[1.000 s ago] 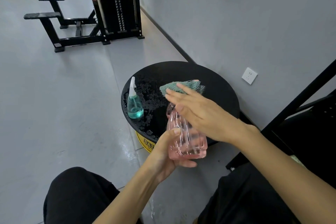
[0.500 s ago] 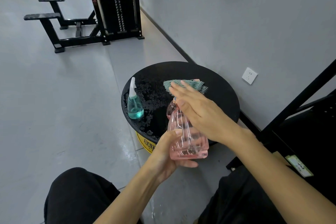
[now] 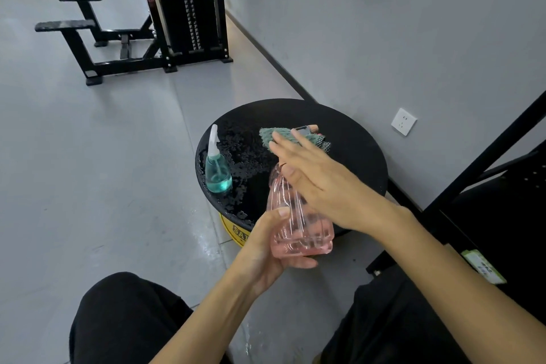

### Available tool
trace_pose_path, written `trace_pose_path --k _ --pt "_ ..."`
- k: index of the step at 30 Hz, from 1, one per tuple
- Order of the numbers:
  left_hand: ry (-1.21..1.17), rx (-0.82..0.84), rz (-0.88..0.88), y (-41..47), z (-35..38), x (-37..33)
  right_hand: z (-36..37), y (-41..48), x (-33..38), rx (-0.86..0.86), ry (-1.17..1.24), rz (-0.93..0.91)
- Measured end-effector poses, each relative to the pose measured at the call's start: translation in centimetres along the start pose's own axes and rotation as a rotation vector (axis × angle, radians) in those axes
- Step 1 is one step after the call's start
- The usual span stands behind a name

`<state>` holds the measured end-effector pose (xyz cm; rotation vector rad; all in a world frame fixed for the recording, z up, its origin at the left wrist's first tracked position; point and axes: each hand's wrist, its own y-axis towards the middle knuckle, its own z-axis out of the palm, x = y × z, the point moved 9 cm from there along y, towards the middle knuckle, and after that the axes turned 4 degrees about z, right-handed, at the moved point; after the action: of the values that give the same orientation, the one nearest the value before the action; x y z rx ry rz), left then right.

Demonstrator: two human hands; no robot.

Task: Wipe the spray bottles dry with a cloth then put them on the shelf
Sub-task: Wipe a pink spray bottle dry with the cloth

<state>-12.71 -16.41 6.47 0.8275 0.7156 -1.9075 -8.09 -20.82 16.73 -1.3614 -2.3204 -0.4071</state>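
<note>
**A:** What lies furthest to the left of the hands?

**B:** A black weight machine [image 3: 189, 9] stands on the grey floor, far beyond the left hand. Nearer, just left of that hand, the teal spray bottle [image 3: 218, 170] stands upright. It is at the left edge of the round black worktop [image 3: 354, 139], among water droplets, and neither hand touches it.

**A:** And the left hand itself?

**B:** The left hand [image 3: 263, 251] is clamped on the base of the pink spray bottle [image 3: 298, 224]. The thumb lies on the near face and the fingers curl underneath. The bottle is held in the air over the near rim of the worktop, tilted, with its neck pointing away from the person. A little pink liquid sits in the bottom.

**A:** The right hand?

**B:** The right hand [image 3: 325, 186] lies across the upper part of the same bottle, fingers straight and together, pointing away and to the left. Under the fingers is the green cloth [image 3: 285, 131], pressed over the bottle's head. Its edge shows past the fingertips and again on the hand's far side. The spray head is mostly hidden, with only a small grey and orange part showing above the cloth.

**A:** So the hands are together?

**B:** They are close, both on one bottle, with the right above the left. I cannot tell whether they touch.

**A:** What is to the right of them?

**B:** A white wall socket [image 3: 403, 121] sits on the grey wall beyond the right wrist. Further right, alongside the right forearm, is the black shelf [image 3: 487, 155].
</note>
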Motion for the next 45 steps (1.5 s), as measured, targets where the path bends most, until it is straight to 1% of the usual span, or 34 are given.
trace_pose_path --k 2,4,7,10,14,16,18,20,22,27,30,37,42,45 --pt "-0.016 -0.004 0.009 -0.1 -0.1 -0.1 -0.5 0.3 -0.7 -0.002 -0.029 0.012" --pt "-0.023 -0.002 0.01 -0.2 0.0 -0.1 -1.3 1.0 -2.2 -0.04 -0.075 0.068" --pt "0.012 0.009 0.011 -0.1 0.0 0.2 -1.9 1.5 -3.2 -0.082 -0.046 0.112" --pt "0.023 0.02 0.019 0.1 0.2 0.0 -1.1 1.0 -1.9 -0.047 -0.016 0.053" --pt "0.008 -0.005 0.008 0.2 -0.3 -0.1 -0.4 0.1 -0.4 0.016 0.003 -0.039" --pt "0.0 0.003 0.013 0.0 -0.4 -0.1 -1.3 0.3 -1.3 -0.026 -0.038 -0.022" --pt "0.012 0.028 0.013 -0.1 0.1 -0.2 -2.7 0.8 -2.5 -0.122 -0.085 0.03" --pt "0.026 0.048 0.01 -0.1 0.5 -0.1 -3.3 1.1 -3.0 -0.178 -0.062 0.068" --pt "0.021 0.046 0.016 -0.1 0.7 -0.3 -2.8 1.4 -2.8 -0.185 -0.024 0.066" --pt "0.012 0.014 -0.01 0.0 0.4 -0.1 -3.2 1.9 -2.1 -0.302 0.091 0.023" --pt "-0.014 0.005 -0.019 0.0 0.3 0.1 -3.3 1.8 -0.9 -0.371 0.053 -0.031" --pt "-0.032 -0.024 -0.006 -0.1 -0.4 0.4 -4.1 0.3 0.7 -0.392 -0.031 -0.125" --pt "-0.041 -0.052 0.003 0.3 -0.8 0.3 -3.1 -0.9 2.5 -0.319 -0.076 -0.195" --pt "-0.051 -0.07 0.018 0.6 -1.3 -0.1 -3.2 -1.9 3.2 -0.34 -0.075 -0.236"
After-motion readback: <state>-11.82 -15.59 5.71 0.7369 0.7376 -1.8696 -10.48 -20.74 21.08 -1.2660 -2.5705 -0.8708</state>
